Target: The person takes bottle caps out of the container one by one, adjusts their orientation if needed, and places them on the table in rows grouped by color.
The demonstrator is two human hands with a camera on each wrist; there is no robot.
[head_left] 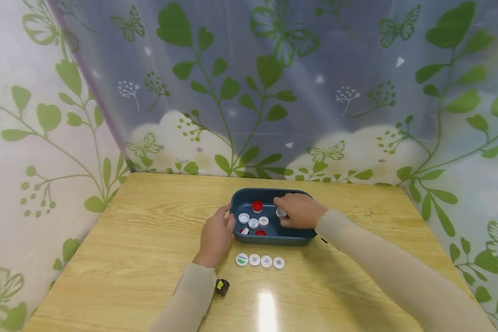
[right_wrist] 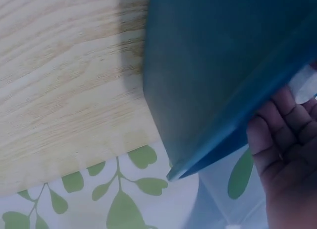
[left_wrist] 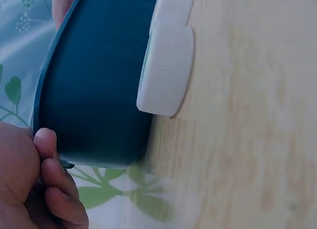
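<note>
A dark blue plastic bin (head_left: 274, 240) stands on the table with several white and red bottle caps inside. My left hand (head_left: 216, 235) grips the bin's left end; in the left wrist view its curled fingers (left_wrist: 60, 204) lie at the rim. Reaching into the right side of the bin, my right hand (head_left: 300, 211) pinches a white cap (head_left: 280, 212). That cap (right_wrist: 303, 85) shows only partly in the right wrist view, beside the fingers. In front of the bin, several white caps lie in a row, the leftmost cap (head_left: 242, 260) bearing a green print.
The wooden table (head_left: 157, 258) carries the bin and the row of caps. A patterned curtain (head_left: 249, 92) with green leaves and butterflies hangs behind and at the sides. A black wrist device (head_left: 222, 287) is at the left sleeve.
</note>
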